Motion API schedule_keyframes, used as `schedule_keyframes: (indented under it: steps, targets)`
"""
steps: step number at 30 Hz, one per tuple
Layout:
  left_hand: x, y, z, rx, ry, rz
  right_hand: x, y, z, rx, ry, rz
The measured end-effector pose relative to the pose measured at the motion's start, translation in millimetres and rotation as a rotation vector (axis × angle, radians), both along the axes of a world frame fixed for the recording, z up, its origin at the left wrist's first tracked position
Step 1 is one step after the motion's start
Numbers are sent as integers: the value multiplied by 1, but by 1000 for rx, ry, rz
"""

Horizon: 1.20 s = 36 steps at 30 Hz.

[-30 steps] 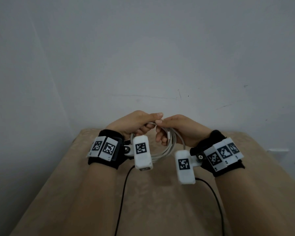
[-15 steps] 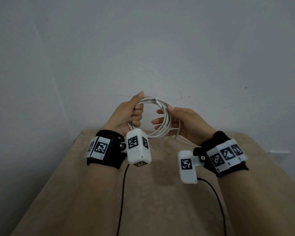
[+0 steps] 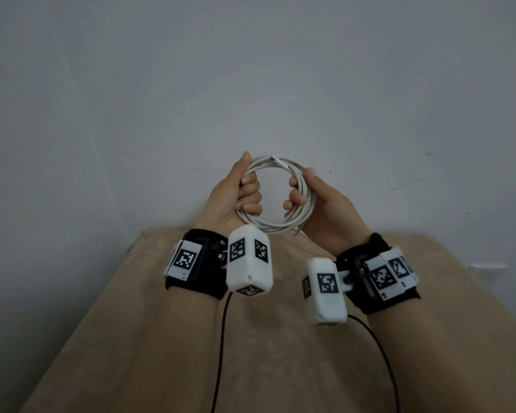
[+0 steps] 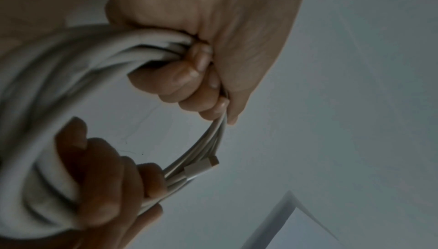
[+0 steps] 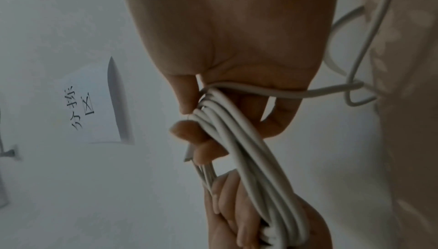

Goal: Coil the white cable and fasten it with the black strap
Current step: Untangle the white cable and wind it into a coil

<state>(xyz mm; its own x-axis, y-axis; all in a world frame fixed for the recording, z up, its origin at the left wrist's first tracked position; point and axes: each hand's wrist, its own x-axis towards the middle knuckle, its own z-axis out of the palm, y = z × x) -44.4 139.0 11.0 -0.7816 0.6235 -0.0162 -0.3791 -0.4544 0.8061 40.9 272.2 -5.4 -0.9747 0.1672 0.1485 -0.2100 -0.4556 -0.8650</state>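
The white cable (image 3: 276,226) is wound into a round coil of several loops, held upright in the air before the wall. My left hand (image 3: 245,192) grips the coil's left side, fingers curled round the strands (image 4: 142,47). My right hand (image 3: 301,192) grips the right side, fingers curled round the bundle (image 5: 232,135). A white connector end (image 3: 277,161) lies along the top of the coil (image 4: 203,167). One loose strand (image 5: 355,62) trails off from the right hand. No black strap shows in any view.
A table under a beige cloth (image 3: 265,353) lies below the hands. A plain grey wall (image 3: 251,84) stands behind. Black leads (image 3: 221,338) hang from the wrist cameras. A paper note with handwriting (image 5: 94,107) is stuck on the wall.
Both hands have risen from just above the table to in front of the wall, carrying the coil. The coil has turned from lying low between the hands to standing upright and round.
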Motion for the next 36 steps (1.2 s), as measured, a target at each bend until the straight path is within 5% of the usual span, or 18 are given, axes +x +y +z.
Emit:
schedule_keyframes:
  steps: [10, 15, 20, 25, 36]
  targets:
    - [-5, -3, -4, -2, 1, -326, 3, 2, 3, -199, -42, 75]
    - [-5, -4, -5, -21, 14, -423, 4, 4, 4, -146, -58, 61]
    - [2, 3, -6, -105, 60, -325, 5, 11, 4, -122, -69, 36]
    - [-3, -27, 7, -407, 320, -81, 11, 23, 10, -18, -92, -17]
    - [-12, -106, 36, -309, 338, 315, 13, 18, 18, 73, -55, 11]
